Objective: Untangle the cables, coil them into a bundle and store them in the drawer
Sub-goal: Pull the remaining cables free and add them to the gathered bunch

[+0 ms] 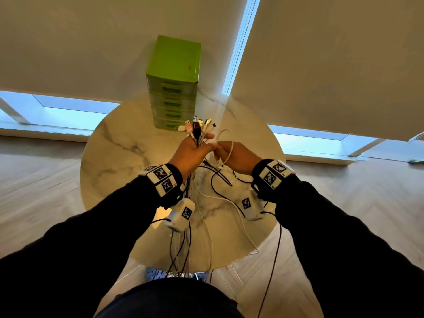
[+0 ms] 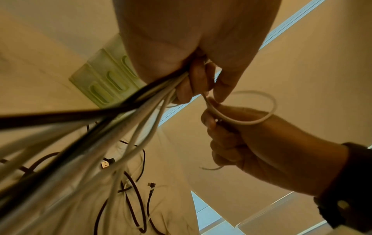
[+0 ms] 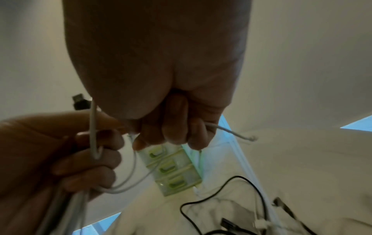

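Note:
My left hand (image 1: 192, 152) grips a bunch of white and black cables (image 2: 112, 127) above the round marble table (image 1: 110, 157). Their plugs (image 1: 199, 125) fan out past my fingers, and the long ends hang down over the table's near edge. Beside it, my right hand (image 1: 231, 157) is closed round one thin white cable (image 2: 251, 120), which loops over the hand; its frayed end (image 3: 247, 137) sticks out. The two hands nearly touch. A green drawer unit (image 1: 174, 81) stands at the table's far side, its drawers shut.
Loose black and white cables (image 3: 241, 198) with plugs lie on the tabletop under my hands and trail to the wooden floor (image 1: 46, 191). Pale roller blinds (image 1: 321, 53) cover the windows behind the table. My shoes (image 1: 156, 273) show below the table edge.

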Tool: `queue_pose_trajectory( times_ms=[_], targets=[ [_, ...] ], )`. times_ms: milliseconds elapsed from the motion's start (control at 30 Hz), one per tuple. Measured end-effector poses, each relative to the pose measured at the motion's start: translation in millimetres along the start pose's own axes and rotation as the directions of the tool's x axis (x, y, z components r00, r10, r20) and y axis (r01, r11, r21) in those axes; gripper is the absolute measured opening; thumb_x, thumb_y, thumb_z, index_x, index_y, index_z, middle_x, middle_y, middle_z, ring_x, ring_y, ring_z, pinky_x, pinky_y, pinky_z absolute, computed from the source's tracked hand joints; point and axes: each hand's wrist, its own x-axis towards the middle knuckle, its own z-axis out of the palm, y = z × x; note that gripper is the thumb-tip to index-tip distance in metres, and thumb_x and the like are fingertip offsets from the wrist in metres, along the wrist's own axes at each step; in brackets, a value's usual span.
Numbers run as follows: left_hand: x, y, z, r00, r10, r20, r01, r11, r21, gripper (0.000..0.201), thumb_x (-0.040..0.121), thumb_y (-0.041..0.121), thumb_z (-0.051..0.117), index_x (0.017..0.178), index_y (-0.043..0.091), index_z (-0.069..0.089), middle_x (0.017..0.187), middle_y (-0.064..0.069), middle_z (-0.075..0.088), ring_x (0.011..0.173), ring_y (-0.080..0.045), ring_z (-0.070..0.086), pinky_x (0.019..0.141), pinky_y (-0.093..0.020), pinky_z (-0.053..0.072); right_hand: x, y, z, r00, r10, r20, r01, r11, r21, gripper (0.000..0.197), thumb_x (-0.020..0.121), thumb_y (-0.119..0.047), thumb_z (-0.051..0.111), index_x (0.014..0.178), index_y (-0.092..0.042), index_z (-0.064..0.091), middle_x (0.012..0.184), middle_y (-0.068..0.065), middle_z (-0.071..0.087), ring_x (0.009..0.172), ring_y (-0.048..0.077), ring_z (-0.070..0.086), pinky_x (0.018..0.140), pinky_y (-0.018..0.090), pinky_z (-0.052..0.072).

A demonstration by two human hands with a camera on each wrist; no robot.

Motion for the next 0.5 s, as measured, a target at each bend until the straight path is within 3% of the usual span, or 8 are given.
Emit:
queue_pose_trajectory(
  times_ms=[100,200,300,400,500],
  targets=[
    [-1.2,2.6,-2.4,0.999,0.005,0.041,-0.003,0.998,-0.067,0.017,0.094,0.025,0.069,0.103,0.011,0.072,0.062,0.002,0.065,0.046,-0.003,0.049,0.048,-0.017,0.037,0.7,-7.5,-3.9,0.998,-0.024,0.06,0.022,0.999,0.024,0.043,0.108,-0.032,0.031,0.089,-0.011,0.062,0.078,-0.01,0.06,0.069,0.002,0.055,0.069,0.019,0.043],
    [2.1,0.2,-6.1,0.999,0.001,0.051,0.001,0.999,-0.036,0.017,0.094,0.028,0.068,0.097,0.013,0.075,0.065,0.0,0.062,0.048,-0.005,0.045,0.047,-0.02,0.037,-1.4,-3.5,-4.8,0.993,-0.025,0.113,0.002,0.981,0.193,0.036,0.107,-0.031,0.038,0.091,-0.011,0.063,0.067,-0.012,0.055,0.054,-0.003,0.05,0.058,0.009,0.039],
    [6.4,-0.7,-6.8,0.999,-0.033,0.021,0.033,0.999,-0.021,0.022,0.099,0.034,0.061,0.083,0.018,0.064,0.063,0.002,0.048,0.05,-0.01,0.04,0.05,-0.025,0.036,-7.0,5.2,-2.6,0.988,-0.044,0.145,0.004,0.965,0.263,0.037,0.106,-0.035,0.041,0.083,-0.014,0.061,0.062,-0.004,0.053,0.054,0.006,0.048,0.059,0.017,0.042],
    [11.4,0.1,-12.9,0.992,-0.115,-0.047,0.106,0.982,-0.155,0.03,0.102,0.031,0.051,0.075,0.022,0.047,0.056,0.01,0.036,0.045,-0.008,0.029,0.048,-0.025,0.028,-10.2,32.1,3.1,0.99,0.006,0.14,-0.02,0.995,0.097,0.041,0.105,-0.043,0.037,0.082,-0.019,0.062,0.073,0.014,0.061,0.064,0.019,0.056,0.073,0.03,0.047],
    [12.1,2.3,-22.1,0.986,-0.154,-0.062,0.133,0.956,-0.262,0.029,0.103,0.024,0.047,0.074,0.024,0.042,0.054,0.012,0.033,0.044,-0.006,0.024,0.048,-0.024,0.023,-19.3,62.3,8.4,0.987,0.117,0.106,-0.117,0.993,-0.004,0.041,0.105,-0.043,0.035,0.083,-0.02,0.06,0.078,0.014,0.066,0.075,0.029,0.062,0.079,0.036,0.048]
  ],
)
